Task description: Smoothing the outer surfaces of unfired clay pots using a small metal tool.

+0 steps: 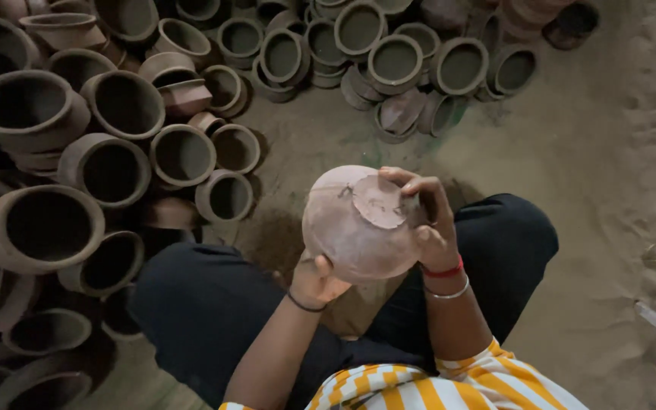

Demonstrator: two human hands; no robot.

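Sandy floor (594, 175), person sitting cross-legged in dark trousers. Big stack of open-mouthed clay pots (108, 159) fills the left side and top edge, well apart from the hands.

Round clay pot (358, 224) held above the lap, between the knees, bottom turned up toward the camera, so its axis points roughly at the lens. Left hand (316, 281) cups it from below, fingers closed against the lower wall. Right hand (427, 220) sits on the upper right side, thumb and fingers pinched on a flat clay patch (377, 201) lying on the pot's bottom. The patch is touching the right fingers, just left of them; right hand is the nearer one.
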